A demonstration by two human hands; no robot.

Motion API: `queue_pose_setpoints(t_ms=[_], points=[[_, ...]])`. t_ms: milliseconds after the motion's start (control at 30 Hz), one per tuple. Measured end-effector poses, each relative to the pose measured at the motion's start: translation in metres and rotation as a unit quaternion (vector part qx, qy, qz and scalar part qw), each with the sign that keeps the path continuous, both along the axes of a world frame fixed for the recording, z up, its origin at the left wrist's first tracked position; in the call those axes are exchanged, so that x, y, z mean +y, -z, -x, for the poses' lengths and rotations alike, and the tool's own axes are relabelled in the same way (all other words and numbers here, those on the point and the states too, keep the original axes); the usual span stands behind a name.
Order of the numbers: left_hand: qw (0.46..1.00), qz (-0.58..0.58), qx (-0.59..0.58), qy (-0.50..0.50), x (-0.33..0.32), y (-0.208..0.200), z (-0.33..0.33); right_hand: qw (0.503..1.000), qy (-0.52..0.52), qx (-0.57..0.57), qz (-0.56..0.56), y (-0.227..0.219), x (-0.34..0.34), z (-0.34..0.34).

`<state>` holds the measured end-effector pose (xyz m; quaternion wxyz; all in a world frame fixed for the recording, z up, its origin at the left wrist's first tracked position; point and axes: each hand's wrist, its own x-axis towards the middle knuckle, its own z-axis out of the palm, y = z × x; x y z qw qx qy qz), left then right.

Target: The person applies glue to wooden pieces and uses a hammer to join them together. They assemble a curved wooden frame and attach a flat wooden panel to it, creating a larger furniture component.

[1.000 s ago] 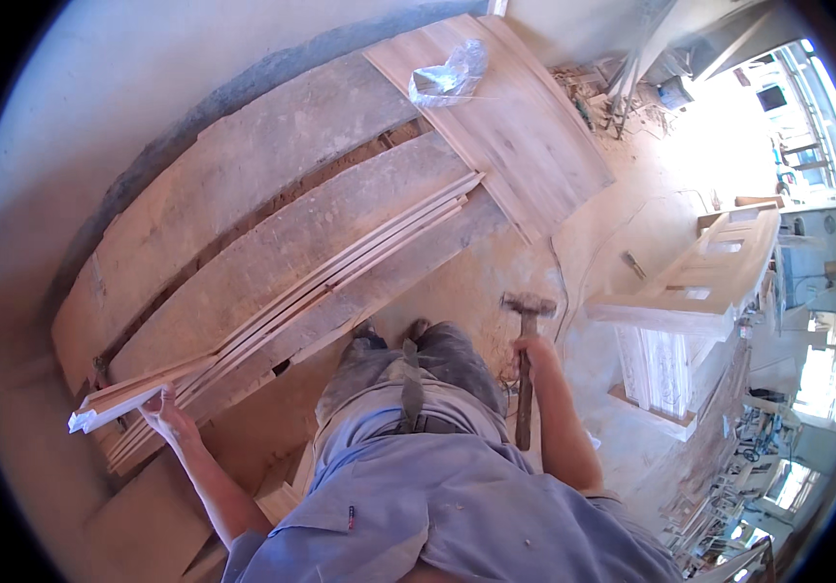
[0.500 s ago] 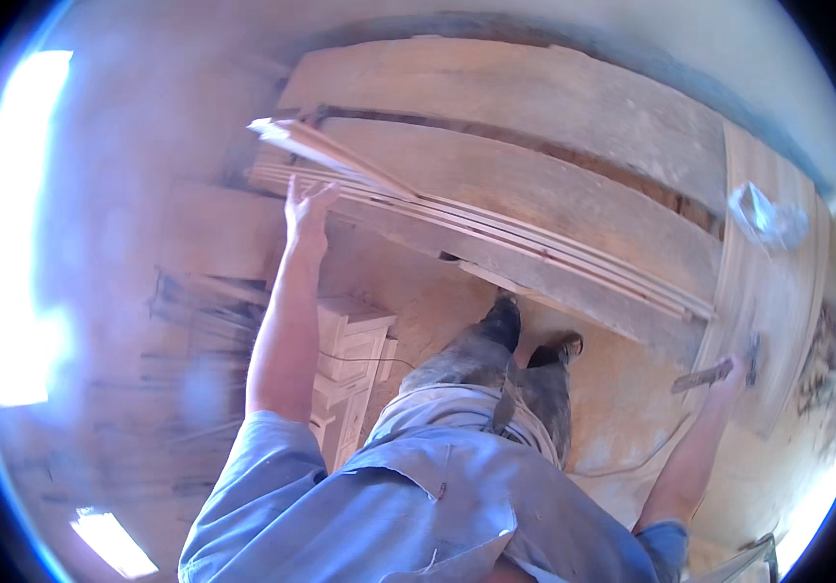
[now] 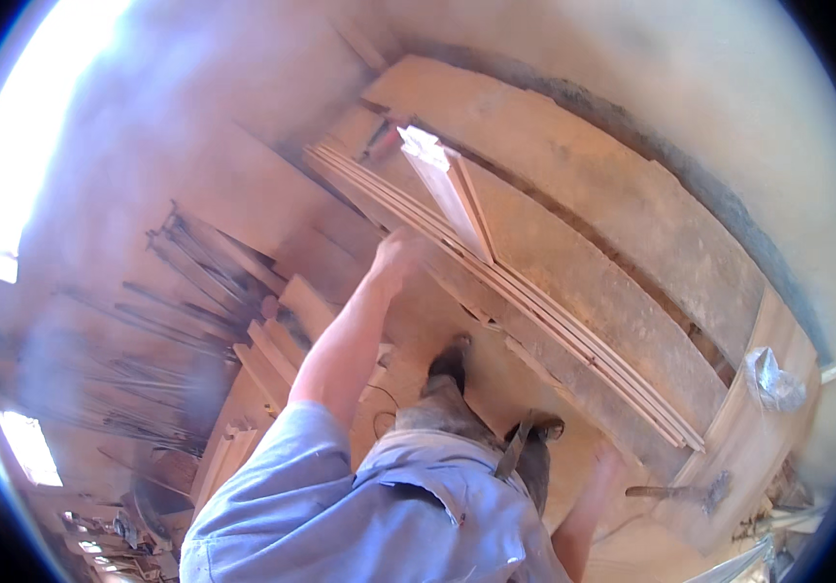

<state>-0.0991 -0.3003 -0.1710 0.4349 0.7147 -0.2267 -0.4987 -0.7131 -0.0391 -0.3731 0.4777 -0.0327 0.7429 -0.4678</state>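
Head view, and from where I'm standing the far left is mostly glare: a big bright window [image 3: 34, 126] blowing out that side of the room. Next along there's a messy bunch of dark rods [image 3: 189, 257] by the wall, then some pale lumber [image 3: 267, 360] piled near the floor.

The person's left hand [image 3: 398, 255] is out near the front edge of the bench, close to the long strips — it's smeared with motion, so I can't tell how the fingers are set or if they touch anything. Past it a small reddish item [image 3: 389, 139] sits toward the bench's far-left end, too blurry to name. The pale moulding [image 3: 449, 194] angles up off the bench, white end high, lower end down by the long strips [image 3: 554, 316], which lie side by side along the front.

The bench [image 3: 622, 219] itself is wide, worn, stained slabs with a dark gap running lengthwise. The right hand [image 3: 610, 455] is blurred too, fingers unreadable, just beside the hammer's handle — gap showing between them. The hammer [image 3: 665, 493] has its head over the wood panel [image 3: 729, 428] at right, where crumpled clear plastic [image 3: 774, 381] rests.
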Motion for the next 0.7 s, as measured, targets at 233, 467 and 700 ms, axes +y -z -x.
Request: queue_pose_setpoints(t_ms=[233,467,700], points=[[0.982,-0.108,0.129,-0.082,-0.077,0.044,-0.036,0.994,-0.073,-0.074,0.037,-0.085,-0.123,-0.167],[0.974,-0.092,0.194,-0.076,-0.100,0.113,-0.094,0.995,0.031,-0.095,0.011,-0.090,-0.178,-0.291],[0.974,-0.015,0.221,-0.054,-0.106,0.120,-0.109,0.966,0.103,-0.216,0.092,-0.076,-0.201,-0.328]])
